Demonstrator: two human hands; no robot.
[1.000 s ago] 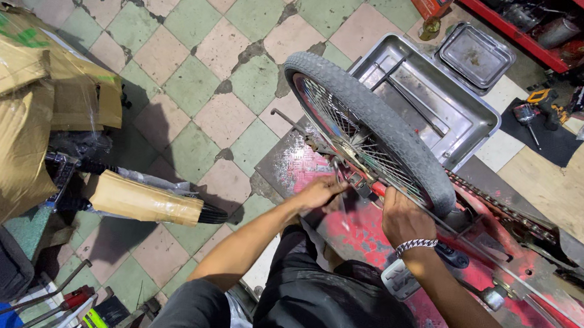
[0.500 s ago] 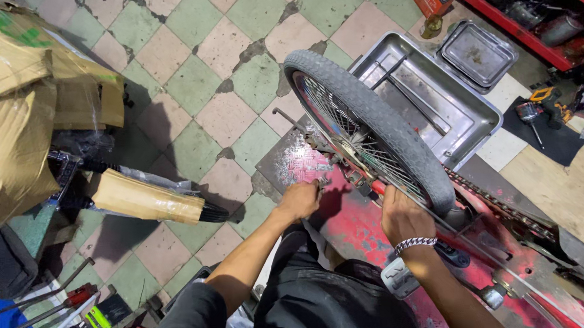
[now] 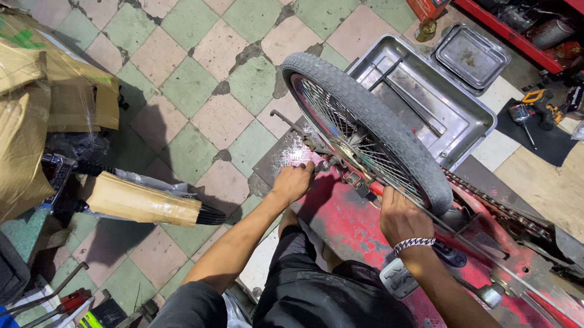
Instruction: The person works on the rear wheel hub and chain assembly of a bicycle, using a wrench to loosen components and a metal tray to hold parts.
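Hands first: your left hand is clenched low at the hub side of the wheel, knuckles up, closed around something at the axle end that you cannot make out from here. Your right hand, with a beaded band on the wrist, is wrapped over the red frame tube right under the tire, fingers curled out of sight.

The wheel stands upright on its edge between your hands, seated in the red frame, tilted a little away from you. The chain runs off to your right along the frame.

Expect the wheel to be fairly heavy and stiff at the rim, with a knobbly rubber tire that gives good grip. The spokes are thin and bend easily, so keep your fingers off them; hold by the tire or by the axle ends. The chain and hub parts look greasy, so they will likely be slippery.

Behind the wheel lies a steel tray, with a smaller tray beyond it by the red shelf. To your left on the tiled floor lie a part wrapped in brown paper and a heap of cardboard. A drill rests on a dark mat to the far right.
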